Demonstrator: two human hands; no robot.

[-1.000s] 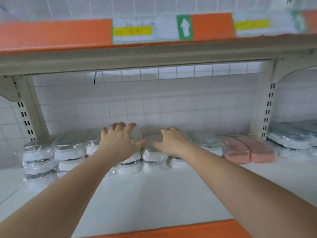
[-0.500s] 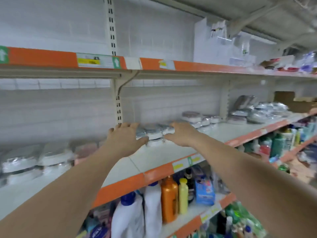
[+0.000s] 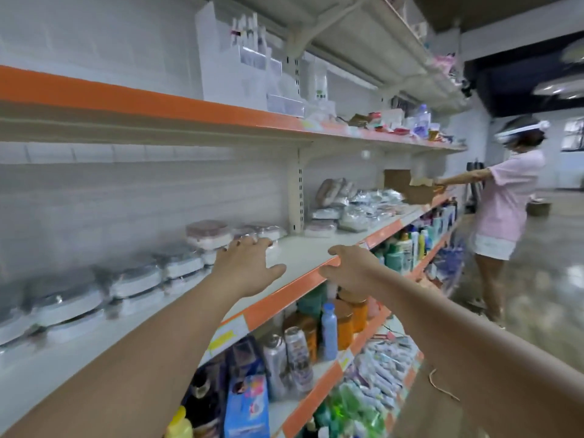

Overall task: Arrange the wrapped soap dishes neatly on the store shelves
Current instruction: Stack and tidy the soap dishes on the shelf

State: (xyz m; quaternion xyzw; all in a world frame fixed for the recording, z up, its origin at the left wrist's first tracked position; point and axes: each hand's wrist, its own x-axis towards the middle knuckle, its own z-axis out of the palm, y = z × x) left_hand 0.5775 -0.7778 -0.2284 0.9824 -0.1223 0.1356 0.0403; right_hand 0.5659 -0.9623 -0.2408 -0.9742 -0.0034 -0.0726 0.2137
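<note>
A row of wrapped soap dishes (image 3: 136, 276), white with grey lids, runs along the back of the middle shelf (image 3: 303, 254). Pink-lidded wrapped dishes (image 3: 208, 233) stand at the row's right end. My left hand (image 3: 245, 267) hovers with spread fingers over the shelf, its fingertips at the rightmost dishes, holding nothing. My right hand (image 3: 350, 270) hangs over the shelf's orange front edge, fingers relaxed and empty. A loose heap of wrapped packets (image 3: 357, 210) lies farther right on the same shelf.
Bottles and cans (image 3: 325, 330) fill the lower shelves. Boxes and small goods (image 3: 240, 67) sit on the upper shelf. A person in a pink top (image 3: 502, 200) stands at the aisle's far right, reaching to a cardboard box (image 3: 407, 188).
The view has swung right along the aisle. Both hands have left the stacked dishes they were touching and moved rightward; the right hand is now off the dishes at the shelf's edge.
</note>
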